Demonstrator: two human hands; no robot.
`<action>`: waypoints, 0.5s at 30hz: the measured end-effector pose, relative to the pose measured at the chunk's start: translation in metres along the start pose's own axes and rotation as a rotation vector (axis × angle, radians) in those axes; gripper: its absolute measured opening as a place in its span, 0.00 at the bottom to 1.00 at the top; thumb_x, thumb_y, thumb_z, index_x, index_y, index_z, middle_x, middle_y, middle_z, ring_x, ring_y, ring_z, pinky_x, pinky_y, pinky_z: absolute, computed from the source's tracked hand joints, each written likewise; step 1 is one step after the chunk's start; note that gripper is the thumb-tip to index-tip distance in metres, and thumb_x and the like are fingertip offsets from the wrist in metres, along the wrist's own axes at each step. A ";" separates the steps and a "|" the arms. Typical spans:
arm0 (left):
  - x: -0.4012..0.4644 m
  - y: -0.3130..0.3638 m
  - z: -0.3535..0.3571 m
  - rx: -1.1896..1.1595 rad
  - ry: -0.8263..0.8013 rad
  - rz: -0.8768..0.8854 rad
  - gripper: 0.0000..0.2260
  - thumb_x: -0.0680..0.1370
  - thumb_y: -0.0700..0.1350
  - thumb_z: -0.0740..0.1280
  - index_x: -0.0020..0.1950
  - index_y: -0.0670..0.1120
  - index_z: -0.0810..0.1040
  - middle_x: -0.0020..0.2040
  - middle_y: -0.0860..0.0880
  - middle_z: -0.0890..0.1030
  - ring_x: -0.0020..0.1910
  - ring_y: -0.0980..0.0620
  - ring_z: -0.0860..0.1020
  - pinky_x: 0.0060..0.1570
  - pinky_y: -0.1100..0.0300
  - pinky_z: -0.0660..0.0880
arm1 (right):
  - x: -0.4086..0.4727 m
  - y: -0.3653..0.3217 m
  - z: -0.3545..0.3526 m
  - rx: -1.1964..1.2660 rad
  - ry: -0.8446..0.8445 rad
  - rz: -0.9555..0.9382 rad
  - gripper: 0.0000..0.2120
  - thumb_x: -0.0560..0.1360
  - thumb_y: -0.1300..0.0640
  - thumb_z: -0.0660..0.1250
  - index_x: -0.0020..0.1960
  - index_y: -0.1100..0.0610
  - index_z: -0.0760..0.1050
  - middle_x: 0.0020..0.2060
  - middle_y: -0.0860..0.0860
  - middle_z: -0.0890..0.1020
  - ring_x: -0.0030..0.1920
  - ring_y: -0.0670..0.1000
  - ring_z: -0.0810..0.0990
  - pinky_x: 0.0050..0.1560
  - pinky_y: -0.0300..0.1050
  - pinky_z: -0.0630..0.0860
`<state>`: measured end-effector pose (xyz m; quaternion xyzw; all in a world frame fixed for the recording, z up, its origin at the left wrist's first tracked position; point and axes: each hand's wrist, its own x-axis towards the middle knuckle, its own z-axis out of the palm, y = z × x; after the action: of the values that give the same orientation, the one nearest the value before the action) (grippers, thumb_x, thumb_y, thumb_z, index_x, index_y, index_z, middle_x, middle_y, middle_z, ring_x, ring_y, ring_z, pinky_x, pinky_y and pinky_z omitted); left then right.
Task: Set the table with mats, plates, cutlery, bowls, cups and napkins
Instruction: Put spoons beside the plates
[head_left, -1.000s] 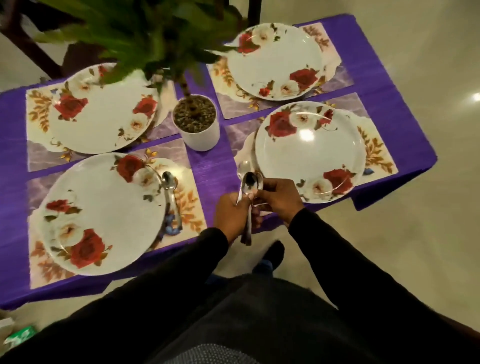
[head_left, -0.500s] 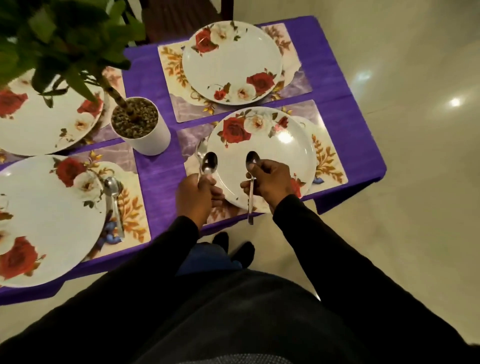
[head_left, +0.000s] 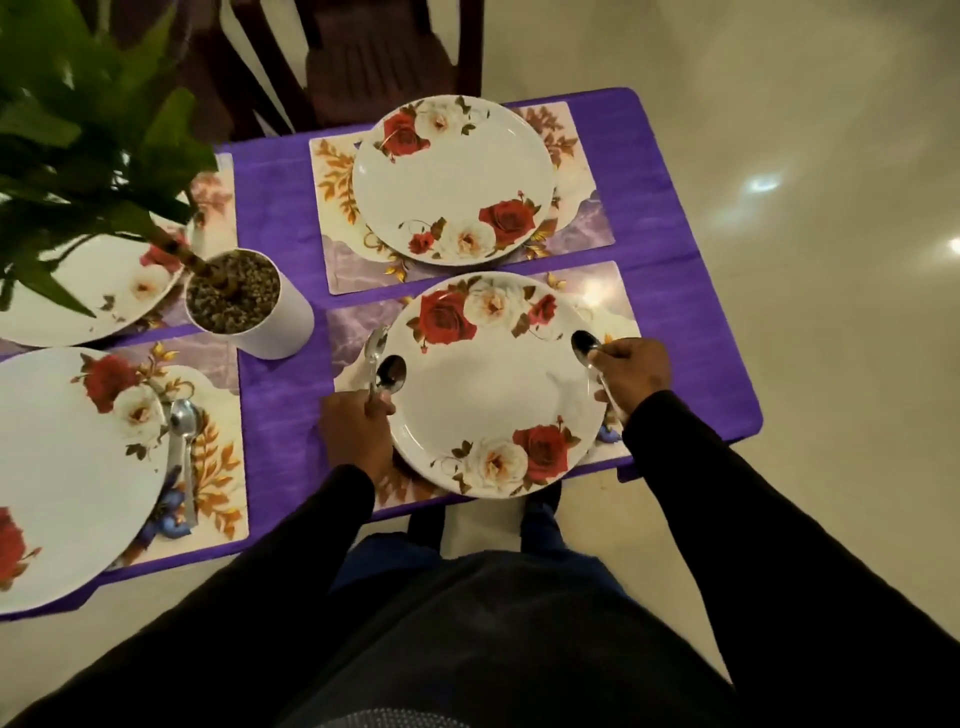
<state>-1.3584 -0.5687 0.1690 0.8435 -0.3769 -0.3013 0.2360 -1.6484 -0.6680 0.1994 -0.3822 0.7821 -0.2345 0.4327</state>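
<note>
A white plate with red roses (head_left: 488, 384) sits on a floral mat (head_left: 613, 301) at the near right of the purple table. My left hand (head_left: 356, 434) is at the plate's left edge, holding two spoons (head_left: 387, 371) upright. At the plate's right edge, my right hand (head_left: 631, 371) grips one spoon (head_left: 584, 345), its bowl pointing away from me. A second rose plate (head_left: 452, 179) lies on its mat beyond. At the near left, a third plate (head_left: 62, 467) has a spoon (head_left: 184, 452) lying on the mat beside it.
A white pot (head_left: 249, 304) with a green plant stands mid-table, its leaves (head_left: 78, 130) covering part of a far-left plate (head_left: 104, 291). A dark chair (head_left: 374, 57) stands behind the table. The table's right edge (head_left: 727, 312) borders shiny floor.
My hands have spread apart: the right hand carried its spoon from the plate's near-left rim to the right side, the left stayed at the left edge. The view has shifted right.
</note>
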 end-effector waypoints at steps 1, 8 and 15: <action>0.005 0.001 0.002 -0.012 -0.010 -0.031 0.11 0.79 0.41 0.66 0.38 0.43 0.84 0.43 0.36 0.83 0.48 0.36 0.79 0.48 0.49 0.72 | 0.013 0.001 -0.002 -0.048 -0.014 -0.022 0.08 0.72 0.60 0.73 0.34 0.58 0.79 0.28 0.53 0.75 0.29 0.53 0.75 0.33 0.48 0.79; 0.005 0.009 0.017 -0.051 0.004 -0.177 0.11 0.80 0.44 0.67 0.39 0.43 0.82 0.45 0.39 0.84 0.48 0.40 0.80 0.45 0.53 0.72 | 0.051 -0.007 -0.006 -0.164 -0.228 -0.022 0.03 0.72 0.61 0.74 0.41 0.60 0.83 0.34 0.55 0.81 0.31 0.53 0.79 0.35 0.50 0.83; 0.004 0.009 0.016 -0.105 0.115 -0.253 0.10 0.81 0.44 0.65 0.41 0.44 0.81 0.48 0.41 0.83 0.49 0.42 0.79 0.48 0.54 0.71 | 0.048 -0.010 0.006 -0.302 -0.266 -0.042 0.08 0.74 0.59 0.73 0.37 0.57 0.79 0.34 0.53 0.83 0.31 0.54 0.84 0.39 0.51 0.84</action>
<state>-1.3713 -0.5797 0.1619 0.8865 -0.2373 -0.2994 0.2611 -1.6551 -0.7127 0.1797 -0.4868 0.7359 -0.0712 0.4652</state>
